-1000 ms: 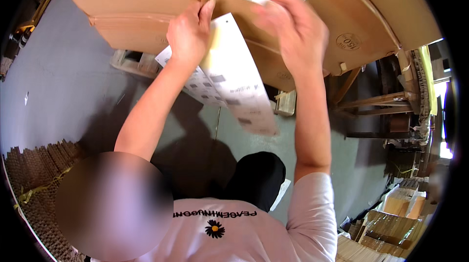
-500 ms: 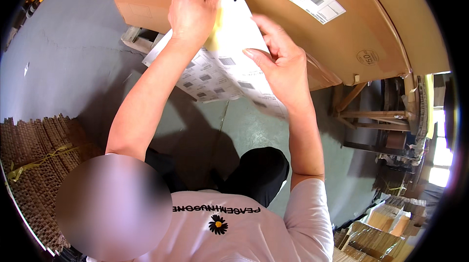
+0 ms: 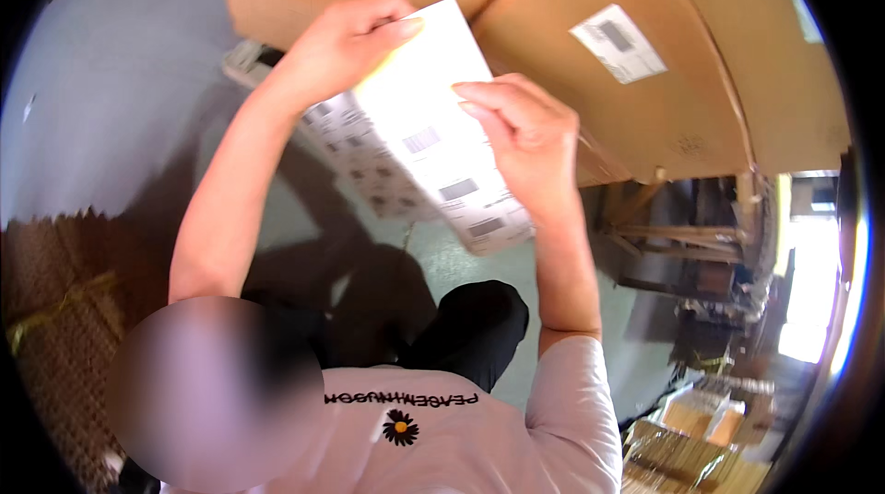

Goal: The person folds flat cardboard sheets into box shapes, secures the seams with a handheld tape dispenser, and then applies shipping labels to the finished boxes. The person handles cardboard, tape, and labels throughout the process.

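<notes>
We hold a white sheet of labels point(image 3: 433, 144) between both hands: our left hand point(image 3: 336, 47) pinches its top edge, our right hand point(image 3: 521, 139) grips its right side. A large cardboard box point(image 3: 645, 107) with a white sticker point(image 3: 618, 42) sits just beyond our hands.

pale pink tee point(image 3: 479, 443) (daisy print), black trousers point(image 3: 470, 328).
</notes>
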{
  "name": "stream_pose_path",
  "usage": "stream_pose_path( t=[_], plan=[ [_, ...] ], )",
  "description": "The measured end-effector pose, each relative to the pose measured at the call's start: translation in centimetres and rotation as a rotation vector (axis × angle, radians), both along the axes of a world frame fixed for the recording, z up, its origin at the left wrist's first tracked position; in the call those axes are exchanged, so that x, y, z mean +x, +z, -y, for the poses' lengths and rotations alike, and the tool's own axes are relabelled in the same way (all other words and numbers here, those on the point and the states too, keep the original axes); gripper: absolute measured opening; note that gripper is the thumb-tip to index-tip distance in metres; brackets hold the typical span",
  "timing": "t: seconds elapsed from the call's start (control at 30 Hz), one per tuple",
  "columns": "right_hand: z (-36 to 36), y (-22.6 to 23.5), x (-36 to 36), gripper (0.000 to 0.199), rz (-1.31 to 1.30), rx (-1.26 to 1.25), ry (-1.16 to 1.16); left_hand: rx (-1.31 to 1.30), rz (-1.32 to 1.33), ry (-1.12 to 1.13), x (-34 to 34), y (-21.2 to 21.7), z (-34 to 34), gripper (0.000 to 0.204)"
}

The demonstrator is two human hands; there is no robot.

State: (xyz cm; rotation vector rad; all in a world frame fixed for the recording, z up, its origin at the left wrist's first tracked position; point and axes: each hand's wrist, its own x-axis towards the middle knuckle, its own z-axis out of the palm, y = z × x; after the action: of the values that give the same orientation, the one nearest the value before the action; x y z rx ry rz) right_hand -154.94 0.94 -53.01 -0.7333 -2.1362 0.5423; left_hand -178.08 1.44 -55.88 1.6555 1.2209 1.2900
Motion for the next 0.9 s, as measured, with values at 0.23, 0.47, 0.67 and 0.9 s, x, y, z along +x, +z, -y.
stream_pose_path(
  t=[0.23, 0.47, 0.67, 0.9],
  plan=[
    [1.8, -0.2, -1.2, 0.02, -0.08, -0.136, -0.004, -0.128, 0.143, -0.001, -0.9, 0.7, 1.7, 0.021],
    [3.3, 2.0, -1.0, 0.025, -0.061, -0.491, -0.014, -0.097, -0.011, -0.002, -0.3, -0.1, 1.2, 0.023],
    [3.6, 1.6, -0.7, 0.018, -0.013, -0.468, -0.101, -0.119, 0.11, -0.072, 0.0, 0.7, 2.5, 0.024],
    [3.5, 0.5, -0.4, 0.014, -0.016, 0.135, -0.005, -0.114, -0.008, -0.015, 0.3, 0.8, 2.6, 0.027]
  ],
)
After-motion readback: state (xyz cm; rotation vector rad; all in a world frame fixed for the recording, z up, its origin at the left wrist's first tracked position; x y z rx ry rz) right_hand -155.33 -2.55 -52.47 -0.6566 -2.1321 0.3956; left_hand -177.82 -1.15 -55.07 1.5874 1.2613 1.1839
